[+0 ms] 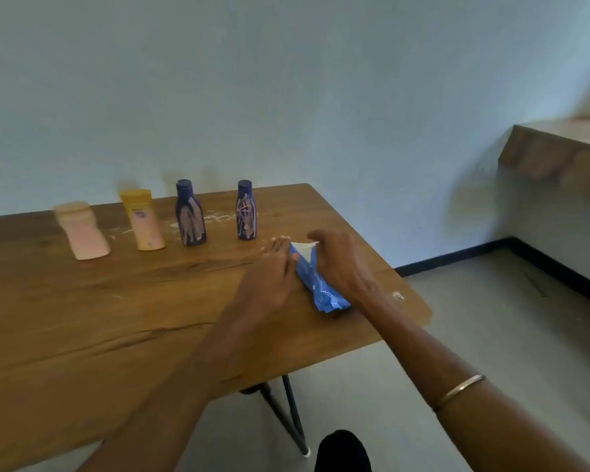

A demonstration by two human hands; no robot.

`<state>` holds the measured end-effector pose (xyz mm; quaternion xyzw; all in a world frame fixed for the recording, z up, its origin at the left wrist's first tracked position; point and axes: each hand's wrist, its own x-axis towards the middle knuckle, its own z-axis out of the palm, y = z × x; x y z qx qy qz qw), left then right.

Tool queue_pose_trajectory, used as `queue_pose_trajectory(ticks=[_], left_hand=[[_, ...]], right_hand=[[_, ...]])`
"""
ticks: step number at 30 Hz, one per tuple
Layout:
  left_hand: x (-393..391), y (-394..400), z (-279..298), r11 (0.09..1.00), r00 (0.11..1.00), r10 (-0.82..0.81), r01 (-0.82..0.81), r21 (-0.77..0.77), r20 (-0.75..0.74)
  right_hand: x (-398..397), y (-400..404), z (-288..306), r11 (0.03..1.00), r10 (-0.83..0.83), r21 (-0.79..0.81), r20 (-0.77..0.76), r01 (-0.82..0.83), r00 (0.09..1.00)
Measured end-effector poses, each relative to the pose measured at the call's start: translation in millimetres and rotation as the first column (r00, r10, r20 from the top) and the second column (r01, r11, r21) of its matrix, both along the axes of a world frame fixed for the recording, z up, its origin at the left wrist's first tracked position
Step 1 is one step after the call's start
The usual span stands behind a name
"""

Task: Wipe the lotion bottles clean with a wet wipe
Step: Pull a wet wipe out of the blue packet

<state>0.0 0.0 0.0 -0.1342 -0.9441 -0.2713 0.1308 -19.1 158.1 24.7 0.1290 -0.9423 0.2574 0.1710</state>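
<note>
Though blurred: wipe pack (321, 284) half-hidden btwn hands (273, 281).

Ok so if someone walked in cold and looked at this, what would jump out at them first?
Probably the two hands at the table's right end: the left hand rests flat beside a blue wet wipe packet and the right hand grips it, a white wipe showing at its top. Next, the row of four bottles behind, where the two dark blue bottles are streaked with pale lotion.

Four lotion bottles stand on the table (82, 318): two dark blue (190, 214) (246, 211), one yellow-capped (143, 219), one pink (82, 231); one blue wipes pack (321, 287). Two hands (269, 274) (338, 264).
</note>
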Motion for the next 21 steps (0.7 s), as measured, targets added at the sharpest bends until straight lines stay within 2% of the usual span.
queue_pose_trajectory(ticks=[2, 5, 12, 21], left_hand=[[-5, 13, 0, 0.999, 0.999, -0.027, 0.027, 0.023, 0.017], [-6, 31, -2, 0.999, 0.997, -0.034, 0.033, 0.023, 0.072], [-11, 35, -7, 1.000, 0.994, -0.015, 0.015, 0.003, 0.109], [-10, 33, -5, 1.000, 0.993, -0.011, 0.011, 0.001, 0.115]], right_hand=[[-5, 19, -2, 0.997, -0.068, 0.030, 0.001, 0.067, 0.998], [-9, 37, -11, 0.989, -0.141, 0.057, 0.096, 0.136, 0.985], [-15, 42, -18, 0.993, -0.087, 0.090, 0.158, 0.074, 0.984], [-17, 44, -16, 0.995, -0.098, 0.027, 0.199, 0.094, 0.975]])
